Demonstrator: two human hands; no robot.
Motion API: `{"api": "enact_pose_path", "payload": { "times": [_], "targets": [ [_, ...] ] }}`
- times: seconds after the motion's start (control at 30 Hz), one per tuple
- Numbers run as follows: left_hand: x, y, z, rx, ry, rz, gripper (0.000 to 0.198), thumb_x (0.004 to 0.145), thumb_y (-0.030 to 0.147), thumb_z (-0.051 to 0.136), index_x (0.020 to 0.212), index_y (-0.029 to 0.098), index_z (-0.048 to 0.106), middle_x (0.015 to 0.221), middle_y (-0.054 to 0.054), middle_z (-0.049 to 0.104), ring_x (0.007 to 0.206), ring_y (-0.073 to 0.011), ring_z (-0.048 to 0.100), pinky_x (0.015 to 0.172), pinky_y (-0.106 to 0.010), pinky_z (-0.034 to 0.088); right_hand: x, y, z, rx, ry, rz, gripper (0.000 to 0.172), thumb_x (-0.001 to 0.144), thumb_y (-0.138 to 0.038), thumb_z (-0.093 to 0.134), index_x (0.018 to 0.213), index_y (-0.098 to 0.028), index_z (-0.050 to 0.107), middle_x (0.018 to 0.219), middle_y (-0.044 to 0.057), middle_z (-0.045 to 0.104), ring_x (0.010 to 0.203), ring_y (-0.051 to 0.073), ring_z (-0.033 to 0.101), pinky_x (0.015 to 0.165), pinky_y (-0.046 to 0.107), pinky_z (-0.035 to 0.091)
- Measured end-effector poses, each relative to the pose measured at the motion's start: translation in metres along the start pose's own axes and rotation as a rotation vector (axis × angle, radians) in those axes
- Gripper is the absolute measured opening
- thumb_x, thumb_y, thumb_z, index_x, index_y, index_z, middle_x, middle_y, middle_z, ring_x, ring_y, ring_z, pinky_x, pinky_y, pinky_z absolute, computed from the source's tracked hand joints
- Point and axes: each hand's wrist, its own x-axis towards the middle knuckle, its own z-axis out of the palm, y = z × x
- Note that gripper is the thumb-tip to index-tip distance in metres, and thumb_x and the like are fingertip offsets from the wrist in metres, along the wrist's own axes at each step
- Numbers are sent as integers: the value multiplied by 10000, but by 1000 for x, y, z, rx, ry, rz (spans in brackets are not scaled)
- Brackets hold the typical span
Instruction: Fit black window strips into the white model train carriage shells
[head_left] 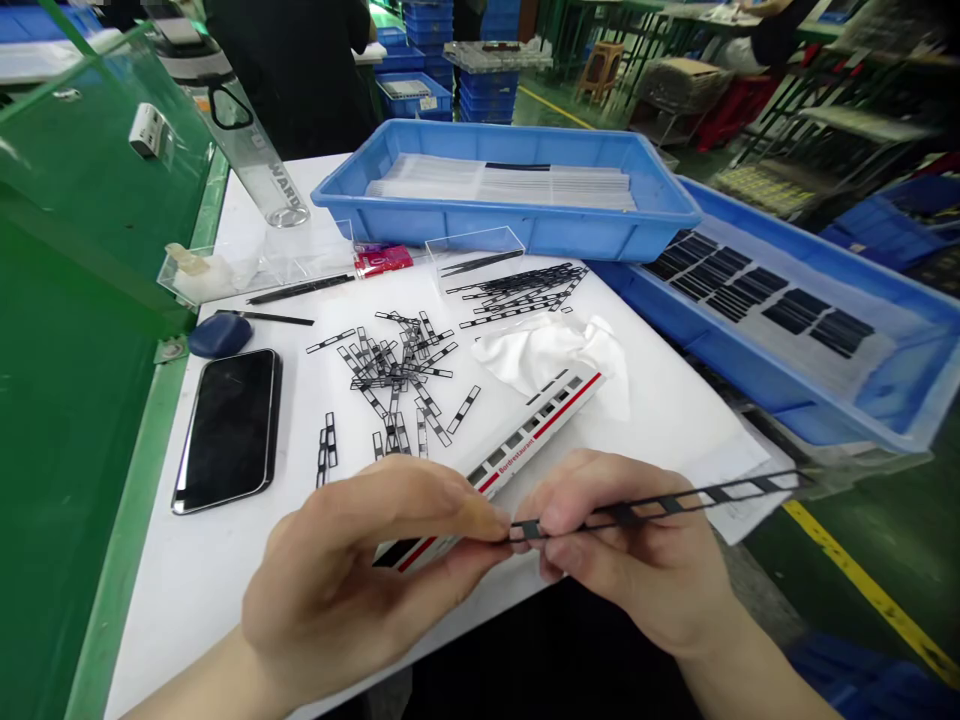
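Note:
A long black window-frame strip (671, 503) with clear panes is stretched between my two hands. My left hand (360, 560) pinches its left end between thumb and fingertips. My right hand (637, 550) grips it a little farther along, and the rest of the strip sticks out to the right. Behind my hands a white model train car side (536, 440) with a red stripe and "Bordrestaurant" lettering lies slantwise on the table, partly hidden by my left hand. Beyond it is a loose heap of short black window frames (397, 370). Longer black strips (525, 285) lie in a pile farther back.
A crumpled white cloth (555, 350) lies behind the car side. Left stand a phone (229, 430), a dark blue object (219, 335) and a water bottle (259, 150). Blue bins (502, 225) (900, 400) holding parts border the back and right. A green partition (67, 380) rises at left.

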Motion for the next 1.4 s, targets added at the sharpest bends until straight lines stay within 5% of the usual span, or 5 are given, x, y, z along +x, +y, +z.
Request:
{"api": "enact_pose_path", "payload": {
  "times": [0.33, 0.63, 0.73, 0.97, 1.4],
  "targets": [
    [2, 17, -16, 440, -199, 36, 171, 954, 55, 673, 1039, 178, 757, 891, -10, 800, 814, -82, 786, 845, -25, 589, 2, -2, 13, 164, 92, 101, 307, 801, -4, 840, 957, -268, 838, 829, -21, 774, 665, 76, 735, 611, 111, 615],
    [-3, 0, 12, -161, 145, -142, 512, 794, -52, 770, 1147, 274, 595, 873, 25, 794, 760, -152, 775, 755, -242, 682, 6, -4, 19, 172, 191, 216, 178, 853, -75, 853, 932, -225, 798, 766, -23, 795, 687, 106, 770, 631, 125, 644],
    [-3, 0, 11, -216, 131, -268, 429, 787, -56, 736, 1097, 234, 675, 859, -4, 788, 743, -145, 756, 720, -219, 662, 5, -5, 22, 141, 187, 203, 145, 876, -96, 839, 930, -219, 785, 775, -23, 788, 715, 105, 767, 649, 133, 647],
    [5, -1, 8, -201, 79, -236, 388, 752, -89, 675, 918, 219, 842, 857, -35, 799, 759, -149, 748, 681, -208, 626, 4, -7, 25, 83, 182, 214, 172, 876, -86, 837, 932, -243, 792, 776, -40, 786, 728, 97, 773, 674, 119, 647],
    [4, -1, 13, -223, 168, -412, 352, 728, -45, 758, 958, 221, 754, 815, 39, 791, 714, -97, 756, 685, -124, 636, 5, -2, 24, 115, 204, 238, 85, 889, -196, 854, 906, -219, 774, 724, -14, 779, 661, 132, 774, 593, 163, 651]
  ]
}}
